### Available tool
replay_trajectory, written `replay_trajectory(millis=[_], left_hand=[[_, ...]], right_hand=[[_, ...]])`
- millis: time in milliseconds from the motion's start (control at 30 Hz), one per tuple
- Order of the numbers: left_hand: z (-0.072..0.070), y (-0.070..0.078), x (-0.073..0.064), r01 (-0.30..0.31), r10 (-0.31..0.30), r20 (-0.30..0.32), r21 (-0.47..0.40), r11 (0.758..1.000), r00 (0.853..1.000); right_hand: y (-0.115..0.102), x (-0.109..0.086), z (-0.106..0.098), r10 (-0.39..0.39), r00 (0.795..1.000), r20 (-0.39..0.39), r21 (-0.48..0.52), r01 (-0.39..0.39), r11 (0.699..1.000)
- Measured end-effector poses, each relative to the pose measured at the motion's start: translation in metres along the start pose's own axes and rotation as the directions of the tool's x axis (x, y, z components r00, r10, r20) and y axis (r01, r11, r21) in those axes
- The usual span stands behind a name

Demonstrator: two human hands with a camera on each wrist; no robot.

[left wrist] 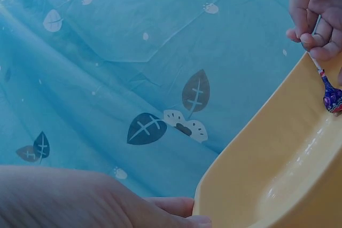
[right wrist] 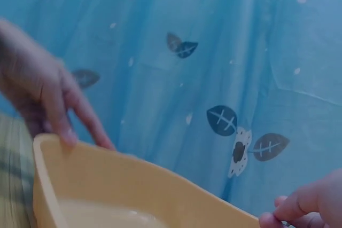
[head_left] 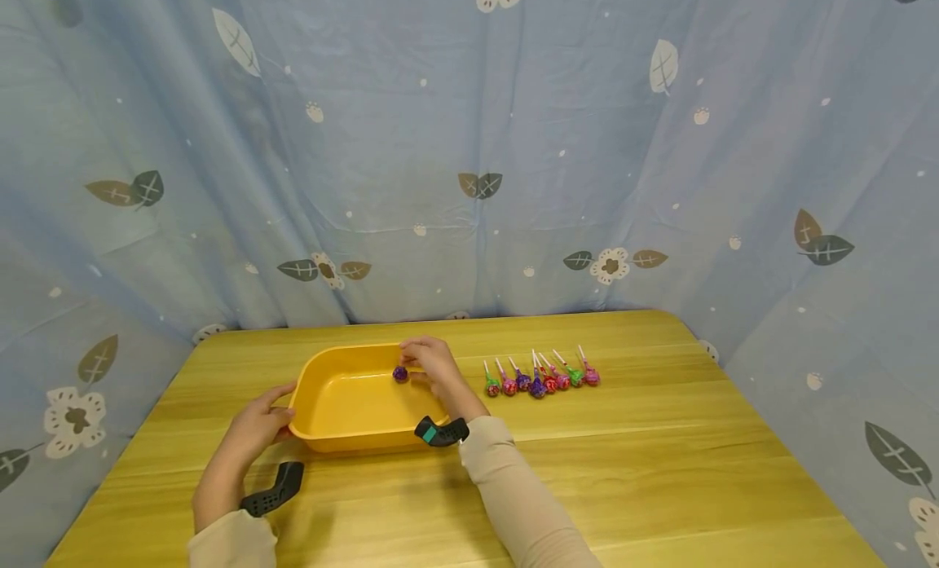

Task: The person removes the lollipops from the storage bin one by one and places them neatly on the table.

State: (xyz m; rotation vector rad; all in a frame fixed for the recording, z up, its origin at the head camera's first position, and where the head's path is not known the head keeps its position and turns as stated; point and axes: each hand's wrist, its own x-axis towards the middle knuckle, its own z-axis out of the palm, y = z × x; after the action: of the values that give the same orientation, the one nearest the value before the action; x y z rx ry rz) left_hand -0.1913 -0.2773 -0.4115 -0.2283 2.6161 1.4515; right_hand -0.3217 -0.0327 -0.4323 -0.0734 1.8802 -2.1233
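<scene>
A yellow plastic basin (head_left: 359,438) stands on the table. At its left end my left hand (head_left: 253,428) grips the rim, the thumb and fingers (right wrist: 67,132) on either side of the wall. Over the basin's far right corner, my right hand (head_left: 434,368) pinches the white stick of a purple-wrapped lollipop (head_left: 399,374). In the left wrist view the lollipop (left wrist: 332,97) hangs head down inside the basin, its stick between thumb and fingertips. Only the fingertips of the right hand (right wrist: 304,206) show in the right wrist view.
To the right of the basin, several lollipops (head_left: 538,386) in green, pink, red and purple wrappers lie in a row, sticks pointing away. They rest on a wood-grain table (head_left: 623,470). A blue patterned curtain (head_left: 477,144) hangs behind the table's far edge.
</scene>
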Motion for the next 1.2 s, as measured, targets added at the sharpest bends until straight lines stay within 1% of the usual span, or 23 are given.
replay_trajectory(millis=[100, 167, 233, 367, 600, 767, 933, 1133, 1200], left_hand=[[0.000, 0.000, 0.000, -0.003, 0.003, 0.000, 0.008, 1.000, 1.000], [0.000, 0.001, 0.000, -0.004, 0.004, 0.002, 0.010, 1.000, 1.000], [0.000, 0.001, 0.000, -0.002, 0.002, 0.003, 0.010, 1.000, 1.000], [-0.001, 0.001, -0.001, 0.002, -0.002, 0.003, 0.012, 1.000, 1.000], [0.000, 0.000, 0.000, 0.005, -0.005, -0.001, 0.006, 1.000, 1.000], [0.000, 0.001, 0.000, -0.001, 0.001, 0.000, 0.005, 1.000, 1.000], [-0.001, 0.002, -0.001, -0.007, 0.007, -0.001, 0.009, 1.000, 1.000], [0.000, 0.001, -0.001, -0.006, 0.006, -0.002, 0.009, 1.000, 1.000], [0.000, 0.001, -0.001, -0.004, 0.004, -0.002, 0.009, 1.000, 1.000]], right_hand=[[0.001, 0.000, -0.001, 0.028, 1.000, -0.012, 0.066, -0.027, 0.997], [0.002, -0.001, -0.001, 0.048, 0.998, -0.028, 0.083, -0.045, 0.996], [0.003, -0.001, -0.002, 0.081, 0.996, -0.032, 0.064, -0.078, 0.995], [0.009, -0.001, -0.003, 0.134, 0.991, -0.013, 0.013, -0.134, 0.991], [0.011, 0.001, -0.001, 0.169, 0.985, 0.024, 0.046, -0.170, 0.984], [0.009, 0.003, 0.001, 0.200, 0.979, 0.047, -0.006, -0.200, 0.980], [0.005, 0.002, 0.005, 0.228, 0.971, 0.073, -0.090, -0.221, 0.971], [0.001, 0.003, 0.011, 0.257, 0.960, 0.113, -0.223, -0.227, 0.948], [0.000, 0.005, 0.013, 0.257, 0.959, 0.116, -0.264, -0.220, 0.939]])
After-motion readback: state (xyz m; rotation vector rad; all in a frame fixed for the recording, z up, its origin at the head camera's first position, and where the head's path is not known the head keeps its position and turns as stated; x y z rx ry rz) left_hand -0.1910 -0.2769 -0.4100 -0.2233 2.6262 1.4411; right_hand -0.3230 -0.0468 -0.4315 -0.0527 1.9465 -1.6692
